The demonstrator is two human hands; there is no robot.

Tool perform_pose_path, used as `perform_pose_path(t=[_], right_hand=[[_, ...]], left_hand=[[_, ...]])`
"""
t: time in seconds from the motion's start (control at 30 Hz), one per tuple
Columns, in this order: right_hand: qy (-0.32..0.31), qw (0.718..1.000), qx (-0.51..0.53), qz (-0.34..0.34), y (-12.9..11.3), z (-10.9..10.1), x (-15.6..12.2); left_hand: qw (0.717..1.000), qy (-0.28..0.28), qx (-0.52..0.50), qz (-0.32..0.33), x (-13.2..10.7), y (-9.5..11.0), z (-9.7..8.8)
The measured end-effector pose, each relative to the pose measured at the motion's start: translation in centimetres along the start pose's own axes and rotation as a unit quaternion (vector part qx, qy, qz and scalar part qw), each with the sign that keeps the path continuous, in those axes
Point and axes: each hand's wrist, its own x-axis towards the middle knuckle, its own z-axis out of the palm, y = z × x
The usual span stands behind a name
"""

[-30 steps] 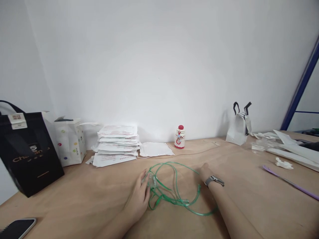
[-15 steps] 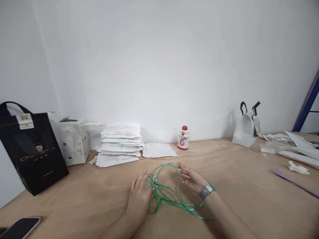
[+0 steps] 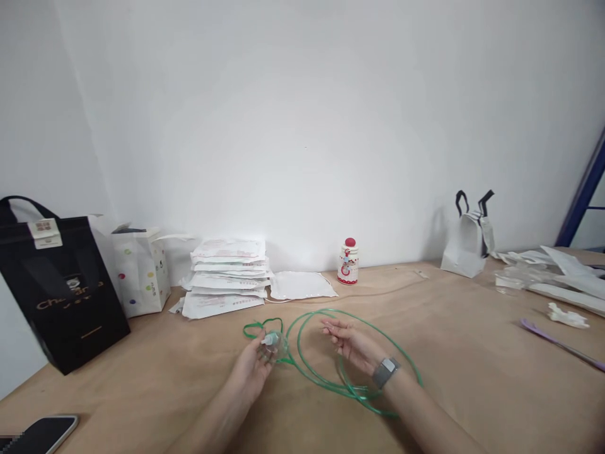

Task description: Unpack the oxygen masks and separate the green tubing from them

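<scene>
A coil of thin green tubing point(image 3: 321, 372) lies on the wooden table point(image 3: 454, 353) in front of me. My left hand point(image 3: 253, 367) is closed on a small clear mask piece point(image 3: 271, 341) with a white connector at one end of the tubing. My right hand point(image 3: 352, 343), with a watch on the wrist, is palm up inside the coil. Its fingers are spread, and the tubing loops over the wrist and forearm.
A stack of white packets point(image 3: 227, 277) and one flat packet point(image 3: 300, 285) lie by the wall. A black bag point(image 3: 57, 290), a dotted white bag point(image 3: 142, 268), a small red-capped bottle point(image 3: 348, 261), another white bag point(image 3: 467, 243), wrappers point(image 3: 548, 271), a purple stick point(image 3: 562, 345) and a phone point(image 3: 42, 434) surround me.
My left hand has lifted the mask end of the tubing and drawn it left. The right hand has turned palm up and opened, and the coil has spread into wider loops.
</scene>
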Motion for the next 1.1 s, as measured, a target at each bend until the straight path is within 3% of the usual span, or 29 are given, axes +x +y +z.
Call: perform_pose_path(t=[0.13,0.27,0.57,0.77,1.1], right_hand=[[0.007,0.999,-0.01,-0.03,0.3,2.1,-0.9],[-0.026,0.999,-0.034,-0.03,0.8,3.8,-1.4],[-0.046,0.997,-0.063,-0.012,2.2,3.7,-1.2],[-0.031,0.996,-0.078,-0.016,2.6,3.7,-1.0],[0.059,0.988,-0.131,-0.062,2.5,2.3,0.1]], left_hand=[[0.998,-0.061,0.017,-0.002,-0.8,-0.9,0.3],[0.993,-0.119,0.02,0.014,-1.2,-2.1,0.0],[0.977,-0.205,0.052,0.039,-2.0,-2.7,0.3],[0.971,-0.22,0.074,0.053,-2.1,-2.9,0.6],[0.985,-0.169,0.041,0.019,-1.7,-2.8,0.2]])
